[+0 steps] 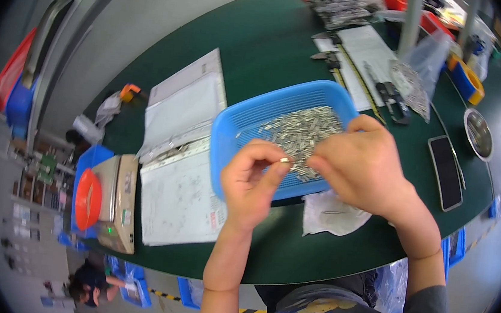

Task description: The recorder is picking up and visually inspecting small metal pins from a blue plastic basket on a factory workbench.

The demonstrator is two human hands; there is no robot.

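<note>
Both forearms rise from the lower edge and meet over the near rim of a blue basket (248, 120), which sits on the green table (261, 43). Left of the basket lies an open binder of printed sheets (180, 168), and left of that a small scale (116, 201) with an orange dish on it.

Inside the basket spreads a heap of small silver metal pieces (301, 134), lying in every direction. A dark phone (445, 172) lies flat on the table to the right, well apart from the basket.

Over the basket's right half, the right hand (364, 167) is turned back-up, with fingers curled down into the heap (what its grip holds cannot be told, since the fingertips are hidden). The left hand (251, 184) stands upright, wrist bent slightly back, its thumb and forefinger pinched narrowly on one small silver piece (285, 159) just above the basket's near edge. That piece's long axis runs roughly left to right, one end pointing toward the right hand.
</note>
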